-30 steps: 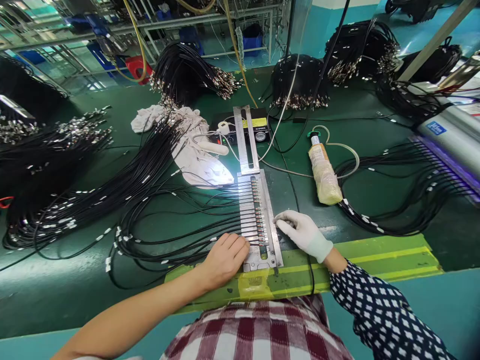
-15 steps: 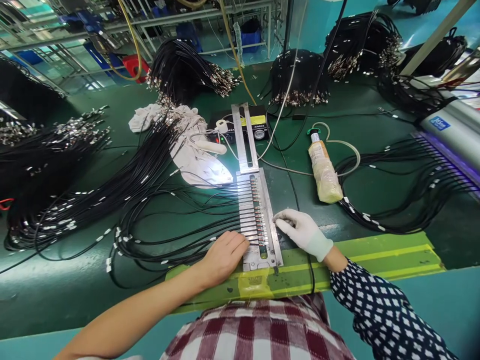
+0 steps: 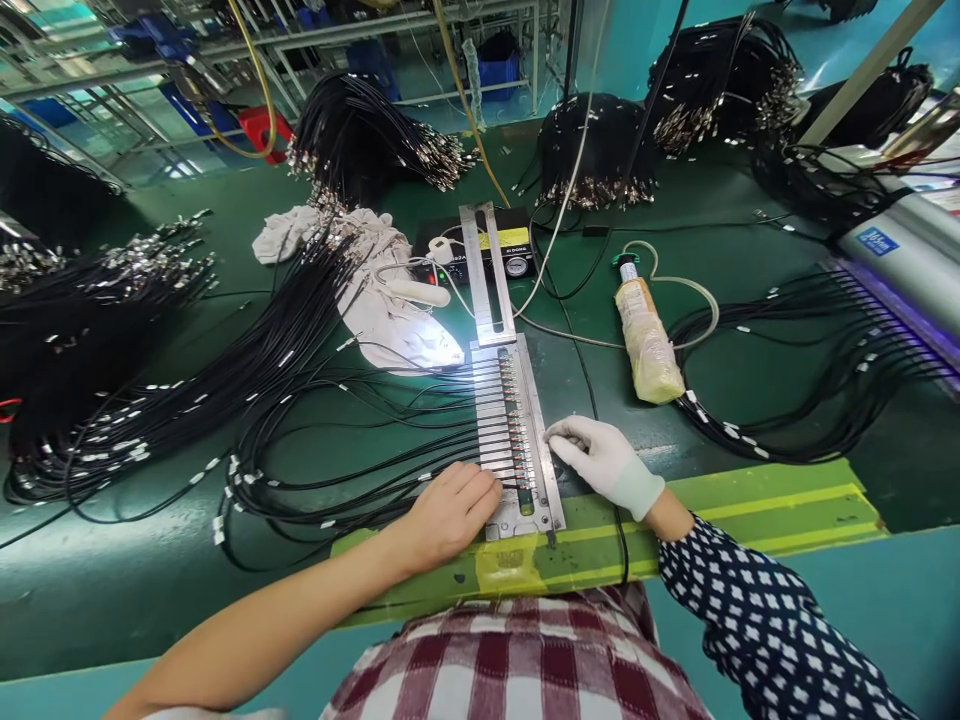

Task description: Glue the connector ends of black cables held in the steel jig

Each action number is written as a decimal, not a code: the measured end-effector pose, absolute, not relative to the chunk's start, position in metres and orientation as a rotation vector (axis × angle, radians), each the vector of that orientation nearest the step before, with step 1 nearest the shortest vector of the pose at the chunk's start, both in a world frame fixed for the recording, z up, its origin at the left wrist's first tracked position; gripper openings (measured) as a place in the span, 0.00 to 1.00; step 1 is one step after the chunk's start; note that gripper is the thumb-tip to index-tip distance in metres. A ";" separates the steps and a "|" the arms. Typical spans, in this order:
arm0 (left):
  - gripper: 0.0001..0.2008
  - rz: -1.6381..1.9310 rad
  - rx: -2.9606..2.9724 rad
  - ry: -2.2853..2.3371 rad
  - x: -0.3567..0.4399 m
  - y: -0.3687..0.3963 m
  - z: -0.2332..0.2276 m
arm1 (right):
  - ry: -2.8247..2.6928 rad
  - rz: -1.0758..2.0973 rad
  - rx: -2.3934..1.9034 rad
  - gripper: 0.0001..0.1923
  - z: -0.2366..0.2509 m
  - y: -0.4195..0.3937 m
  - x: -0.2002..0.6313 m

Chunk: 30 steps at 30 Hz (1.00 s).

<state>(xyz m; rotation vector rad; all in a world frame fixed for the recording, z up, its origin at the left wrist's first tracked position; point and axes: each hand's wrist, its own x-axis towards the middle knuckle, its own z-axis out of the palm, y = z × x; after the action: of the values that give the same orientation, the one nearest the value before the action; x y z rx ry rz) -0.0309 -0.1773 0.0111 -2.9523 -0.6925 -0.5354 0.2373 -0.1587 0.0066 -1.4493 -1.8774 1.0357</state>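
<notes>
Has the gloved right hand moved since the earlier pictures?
No, not visibly: against the metal fixture, the right hand stays beside the same stretch of its right edge.

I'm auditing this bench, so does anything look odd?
One mismatch: the right hand wears a white glove, while the left hand, at the metal plate's edge, is bare. No spill shows.

Left hand (image 3: 452, 508), gloved right hand (image 3: 606, 462) flanking metal fixture (image 3: 537, 428).
</notes>
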 end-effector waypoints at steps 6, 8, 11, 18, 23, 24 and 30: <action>0.12 -0.626 -3.073 -0.776 -0.040 -0.183 0.002 | -1.871 1.045 -1.441 0.10 0.005 -0.160 0.238; 0.15 -0.626 -3.072 -0.878 -0.044 -0.189 0.000 | -1.865 1.056 -1.441 0.10 0.005 -0.160 0.238; 0.19 -0.562 -3.017 -0.997 -0.050 -0.198 -0.004 | -1.865 1.061 -1.439 0.09 0.005 -0.159 0.238; 0.16 -0.540 -3.083 -1.026 -0.047 -0.197 -0.006 | -1.874 1.021 -1.438 0.12 0.006 -0.159 0.236; 0.19 -0.240 -3.101 -0.942 -0.026 -0.185 0.008 | -1.831 1.046 -1.403 0.13 0.000 -0.159 0.236; 0.20 -0.176 -3.096 -0.888 -0.022 -0.184 0.010 | -1.820 1.061 -1.395 0.14 -0.001 -0.160 0.237; 0.14 -0.122 -3.135 -0.817 -0.009 -0.176 0.019 | -1.831 1.037 -1.423 0.20 -0.009 -0.153 0.242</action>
<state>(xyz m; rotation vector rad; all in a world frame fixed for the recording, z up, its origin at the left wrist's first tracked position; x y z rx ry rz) -0.0088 -0.1758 0.0194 -3.1348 -0.8172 -0.1222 0.2420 -0.1531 -0.0092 -1.4234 -1.8311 1.0368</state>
